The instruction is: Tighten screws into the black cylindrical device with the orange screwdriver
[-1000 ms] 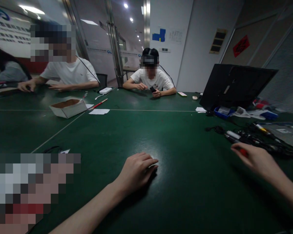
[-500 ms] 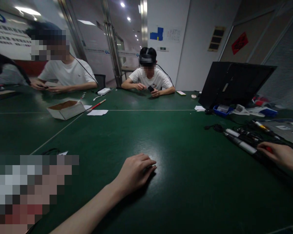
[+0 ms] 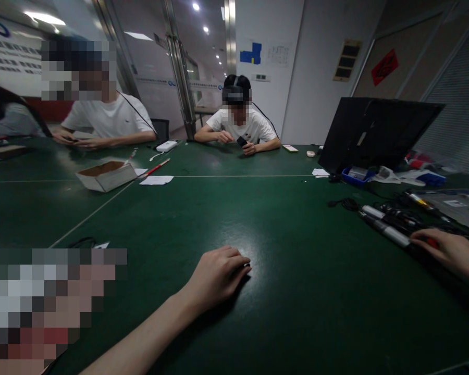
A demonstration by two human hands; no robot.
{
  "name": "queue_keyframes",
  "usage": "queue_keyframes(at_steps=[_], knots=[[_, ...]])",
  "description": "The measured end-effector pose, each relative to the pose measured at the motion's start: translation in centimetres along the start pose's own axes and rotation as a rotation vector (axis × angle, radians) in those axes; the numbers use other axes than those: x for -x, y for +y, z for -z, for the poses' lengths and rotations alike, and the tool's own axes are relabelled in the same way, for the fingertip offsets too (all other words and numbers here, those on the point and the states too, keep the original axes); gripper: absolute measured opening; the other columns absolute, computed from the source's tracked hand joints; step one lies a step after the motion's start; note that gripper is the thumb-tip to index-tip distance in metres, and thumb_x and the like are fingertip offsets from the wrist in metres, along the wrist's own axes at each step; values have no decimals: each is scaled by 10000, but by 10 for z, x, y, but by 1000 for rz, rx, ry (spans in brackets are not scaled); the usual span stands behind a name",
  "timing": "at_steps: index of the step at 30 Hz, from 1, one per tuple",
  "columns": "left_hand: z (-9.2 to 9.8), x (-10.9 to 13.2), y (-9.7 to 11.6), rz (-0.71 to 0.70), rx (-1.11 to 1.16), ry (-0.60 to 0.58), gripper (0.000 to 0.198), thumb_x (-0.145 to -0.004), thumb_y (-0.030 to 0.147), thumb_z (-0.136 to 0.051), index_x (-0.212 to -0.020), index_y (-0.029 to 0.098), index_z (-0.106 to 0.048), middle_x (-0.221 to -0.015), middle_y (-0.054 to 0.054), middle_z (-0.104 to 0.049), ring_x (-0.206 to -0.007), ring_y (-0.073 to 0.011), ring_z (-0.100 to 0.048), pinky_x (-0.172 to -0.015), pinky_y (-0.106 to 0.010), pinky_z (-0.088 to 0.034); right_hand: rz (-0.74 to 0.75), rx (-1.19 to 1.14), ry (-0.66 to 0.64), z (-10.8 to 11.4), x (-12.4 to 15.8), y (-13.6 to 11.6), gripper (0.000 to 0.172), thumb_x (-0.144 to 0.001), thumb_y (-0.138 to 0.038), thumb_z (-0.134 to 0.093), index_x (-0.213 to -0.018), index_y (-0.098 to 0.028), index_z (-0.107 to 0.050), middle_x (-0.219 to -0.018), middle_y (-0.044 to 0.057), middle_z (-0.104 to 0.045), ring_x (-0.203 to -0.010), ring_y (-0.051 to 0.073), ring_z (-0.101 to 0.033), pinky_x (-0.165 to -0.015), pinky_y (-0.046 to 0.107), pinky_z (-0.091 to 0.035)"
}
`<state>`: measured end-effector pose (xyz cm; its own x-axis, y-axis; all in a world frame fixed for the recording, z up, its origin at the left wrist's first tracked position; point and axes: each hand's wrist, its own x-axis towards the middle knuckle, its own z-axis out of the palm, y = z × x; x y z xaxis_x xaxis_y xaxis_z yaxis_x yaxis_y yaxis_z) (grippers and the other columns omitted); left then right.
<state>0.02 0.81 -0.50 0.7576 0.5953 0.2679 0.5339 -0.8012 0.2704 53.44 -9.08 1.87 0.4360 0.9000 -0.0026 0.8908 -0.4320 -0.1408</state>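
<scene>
My left hand (image 3: 221, 273) rests on the green tabletop (image 3: 297, 291) near the middle, its fingers curled and the thumb close to the index fingertip. A small dark spot shows between those tips, too small to name. Far to the right, my right hand (image 3: 451, 252) is closed around a red object (image 3: 432, 242), mostly hidden by the fingers. Beside its fingertips lies a silver, tube-like tool (image 3: 393, 233) among black cables (image 3: 349, 204).
A black monitor (image 3: 375, 135) stands at the back right, beside a blue tray (image 3: 355, 177). A white open box (image 3: 107, 179), a red pencil (image 3: 156, 167) and paper (image 3: 156, 180) lie at the left. Across the table sits a person in a headset (image 3: 236, 122); another person (image 3: 105, 117) sits left.
Almost nothing differs. The view has tilted very slightly, and my right hand has shifted a little at the same spot. My left hand stays in place.
</scene>
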Motion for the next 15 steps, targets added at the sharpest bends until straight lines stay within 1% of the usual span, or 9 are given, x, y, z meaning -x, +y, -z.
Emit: queue_keyframes(at_steps=[4,9,15], knots=[[0,0,-1,-1,4,-3,227,-934,225,-519,-1004,160,-725,-878,-77,-707,-783,-190,-641,-621,-259,-481,-30,32,10,0,1,0,272,-815,-281,-514,-991,-171,-690,-1066,188,-692,-841,275,-668,-696,347,-498],[-1,-1,-1,-8,-18,1,221,-923,220,-522,-969,166,-732,-849,-75,-709,-760,-191,-637,-619,-262,-477,-16,63,46,-3,3,-1,274,-839,-287,-479,-980,-186,-691,-1021,184,-698,-834,283,-662,-700,359,-482],[-5,0,-4,-5,-5,2,221,-932,226,-521,-997,173,-726,-855,-74,-703,-765,-190,-637,-614,-256,-477,11,70,64,-8,2,-1,268,-836,-281,-473,-979,-184,-679,-1081,189,-679,-851,279,-656,-714,360,-494]])
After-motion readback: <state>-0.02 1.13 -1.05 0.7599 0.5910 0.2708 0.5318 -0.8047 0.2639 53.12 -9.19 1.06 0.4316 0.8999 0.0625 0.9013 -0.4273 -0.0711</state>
